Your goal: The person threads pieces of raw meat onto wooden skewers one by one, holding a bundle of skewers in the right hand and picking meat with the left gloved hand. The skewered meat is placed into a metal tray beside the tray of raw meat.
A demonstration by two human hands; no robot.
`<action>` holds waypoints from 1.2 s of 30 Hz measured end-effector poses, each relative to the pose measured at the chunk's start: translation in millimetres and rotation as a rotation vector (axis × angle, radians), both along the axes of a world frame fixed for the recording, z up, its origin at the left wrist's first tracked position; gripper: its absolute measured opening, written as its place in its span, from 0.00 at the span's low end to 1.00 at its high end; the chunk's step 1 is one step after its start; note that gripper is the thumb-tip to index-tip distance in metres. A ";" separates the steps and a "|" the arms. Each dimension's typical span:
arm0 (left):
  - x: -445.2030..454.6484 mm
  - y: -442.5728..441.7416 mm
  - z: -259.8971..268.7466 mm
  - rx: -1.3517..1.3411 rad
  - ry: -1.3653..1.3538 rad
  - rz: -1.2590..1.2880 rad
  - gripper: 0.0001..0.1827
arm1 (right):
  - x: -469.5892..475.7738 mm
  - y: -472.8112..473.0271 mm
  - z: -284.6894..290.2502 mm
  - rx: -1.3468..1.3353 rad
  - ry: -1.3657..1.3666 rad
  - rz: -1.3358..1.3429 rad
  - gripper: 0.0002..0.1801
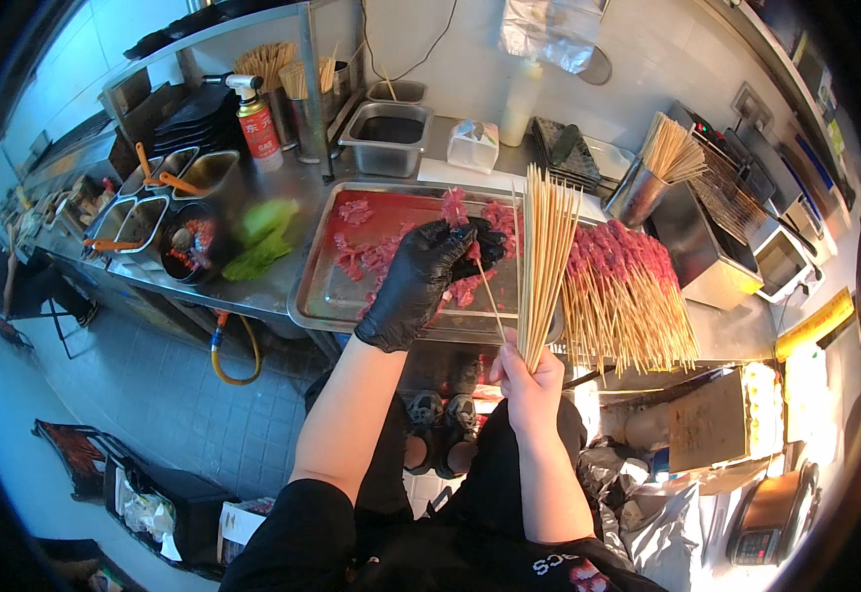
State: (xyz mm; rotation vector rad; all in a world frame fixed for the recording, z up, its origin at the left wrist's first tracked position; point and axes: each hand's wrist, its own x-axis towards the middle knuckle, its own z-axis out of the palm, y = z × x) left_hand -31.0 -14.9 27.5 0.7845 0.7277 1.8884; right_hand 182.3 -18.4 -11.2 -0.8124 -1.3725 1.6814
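My left hand (419, 277), in a black glove, grips pieces of raw red meat (454, 206) threaded on a thin bamboo skewer (490, 296). The skewer's lower end runs down to the fingertips of my bare right hand (528, 374). That same hand is closed around a thick bundle of bare bamboo skewers (545, 274), points upward. Below my gloved hand lies a metal tray (311, 296) with loose meat pieces (360, 255) and reddish liquid. To its right, many meat skewers (626, 259) lie side by side in a heap, meat ends away from me.
Left of the tray are green lettuce leaves (260, 237), a dark bowl (186, 244) and metal containers with orange-handled utensils (181, 183). Behind stand a gas torch (257, 126) and a steel pan (387, 137). A metal cup of skewers (637, 189) stands back right. A person (20, 259) sits far left.
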 end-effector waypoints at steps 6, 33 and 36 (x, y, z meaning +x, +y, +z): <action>5.7 4.5 -3.9 -0.103 0.062 0.030 0.14 | -0.1 -0.6 4.0 -0.050 0.065 -0.006 0.12; -31.6 -7.9 -7.1 -0.636 1.088 0.282 0.12 | 146.8 118.0 83.9 0.676 -0.817 -0.668 0.12; -33.7 -11.2 -11.7 -0.552 1.156 0.453 0.09 | 153.5 149.6 101.7 0.780 -1.142 -0.683 0.11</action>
